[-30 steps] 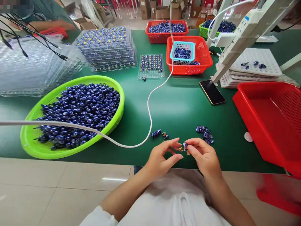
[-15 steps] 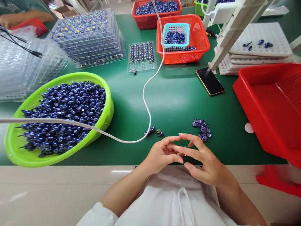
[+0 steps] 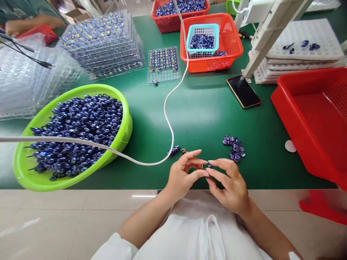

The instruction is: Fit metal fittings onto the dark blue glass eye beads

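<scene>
My left hand (image 3: 184, 175) and my right hand (image 3: 230, 182) meet at the near edge of the green table (image 3: 203, 112). Their fingertips pinch one small dark blue piece (image 3: 205, 166) between them. A short row of joined blue pieces (image 3: 174, 150) lies just beyond my left hand. Beyond my right hand sits a small heap of loose blue pieces (image 3: 233, 147). To the left, a green round basket (image 3: 123, 139) is piled with many dark blue pieces.
A white cable (image 3: 166, 112) curves across the table. Red bin (image 3: 303, 115) stands right, a phone (image 3: 243, 91) behind it. Orange basket (image 3: 233, 54) holds a small blue basket (image 3: 203, 29). Clear tray stacks (image 3: 100, 43) stand at back left. Another person's arm (image 3: 24, 25) shows top left.
The view has dipped toward the table. My right hand's fingers, spread half a second ago, have closed back onto the small piece beside my left fingertips.
</scene>
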Motion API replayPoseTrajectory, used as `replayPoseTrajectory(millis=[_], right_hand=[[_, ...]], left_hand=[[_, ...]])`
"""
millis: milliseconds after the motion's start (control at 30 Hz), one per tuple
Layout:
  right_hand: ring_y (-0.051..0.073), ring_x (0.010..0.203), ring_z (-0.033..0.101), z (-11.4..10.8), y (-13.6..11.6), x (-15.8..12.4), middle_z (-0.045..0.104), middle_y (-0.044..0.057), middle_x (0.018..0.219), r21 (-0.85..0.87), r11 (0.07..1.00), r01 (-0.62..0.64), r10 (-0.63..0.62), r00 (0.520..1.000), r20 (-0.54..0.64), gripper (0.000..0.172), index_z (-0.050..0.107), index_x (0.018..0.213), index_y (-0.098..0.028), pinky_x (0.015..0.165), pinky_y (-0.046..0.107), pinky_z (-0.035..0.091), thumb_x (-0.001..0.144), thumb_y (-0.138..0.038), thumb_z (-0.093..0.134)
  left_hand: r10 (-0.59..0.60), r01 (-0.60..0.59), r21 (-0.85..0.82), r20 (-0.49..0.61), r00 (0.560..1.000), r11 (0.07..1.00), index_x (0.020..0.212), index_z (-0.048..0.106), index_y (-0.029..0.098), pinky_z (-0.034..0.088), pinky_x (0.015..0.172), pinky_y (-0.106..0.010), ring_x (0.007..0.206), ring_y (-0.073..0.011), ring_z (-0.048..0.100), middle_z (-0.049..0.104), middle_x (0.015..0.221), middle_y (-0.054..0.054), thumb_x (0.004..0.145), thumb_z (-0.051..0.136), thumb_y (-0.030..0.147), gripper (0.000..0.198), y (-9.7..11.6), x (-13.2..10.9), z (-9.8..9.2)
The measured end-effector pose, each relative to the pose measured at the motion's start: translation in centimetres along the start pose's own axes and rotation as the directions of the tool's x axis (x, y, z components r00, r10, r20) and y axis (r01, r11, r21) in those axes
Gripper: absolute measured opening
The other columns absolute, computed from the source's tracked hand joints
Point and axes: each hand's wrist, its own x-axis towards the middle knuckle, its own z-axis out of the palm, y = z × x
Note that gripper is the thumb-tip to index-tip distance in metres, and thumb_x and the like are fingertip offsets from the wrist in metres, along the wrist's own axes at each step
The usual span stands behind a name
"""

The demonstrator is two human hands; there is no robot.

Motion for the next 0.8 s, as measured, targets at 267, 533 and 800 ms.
replayPoseTrajectory(millis=[267, 533, 800], right_hand=[[0.023, 0.115, 0.061, -1.5, 0.2, 0.5, 0.064, 0.006, 0.120, 0.446, 0.769, -0.459, 0.421, 0.888, 0.186, 0.018, 0.068, 0.107, -0.029, 0.100, 0.042, 0.051, 0.093, -0.020, 0.062], [0.021, 0.100, 0.066, -0.1, 0.1, 1.0, 0.067, 0.006, 0.106, 0.702, 0.390, -0.595, 0.432, 0.792, 0.431, 0.009, 0.068, 0.092, -0.024, 0.084, 0.033, 0.058, 0.094, -0.032, 0.064], [0.019, 0.101, 0.060, -1.7, 1.0, -0.3, 0.063, 0.006, 0.107, 0.470, 0.670, -0.574, 0.448, 0.818, 0.360, 0.015, 0.059, 0.090, -0.024, 0.083, 0.028, 0.053, 0.101, -0.028, 0.050]], left_hand=[[0.489, -0.546, 0.305, 0.245, 0.837, 0.780, 0.138, 0.057, 0.029, 0.053, 0.091, -0.037, 0.088, -0.0195, 0.069, 0.082, 0.091, -0.003, 0.074, 0.087, 0.023, 0.071, -0.1, 0.3, -0.2], [0.612, -0.673, 0.365, 0.283, 0.738, 0.643, 0.140, 0.055, 0.033, 0.058, 0.083, -0.034, 0.098, -0.0229, 0.069, 0.081, 0.090, -0.003, 0.082, 0.080, 0.023, 0.065, 0.1, -0.1, 0.5], [0.560, -0.428, 0.809, 0.151, 0.814, 0.403, 0.126, 0.066, 0.028, 0.053, 0.098, -0.045, 0.110, -0.0265, 0.065, 0.072, 0.118, -0.010, 0.085, 0.074, 0.017, 0.043, 1.2, -0.6, -5.6]])
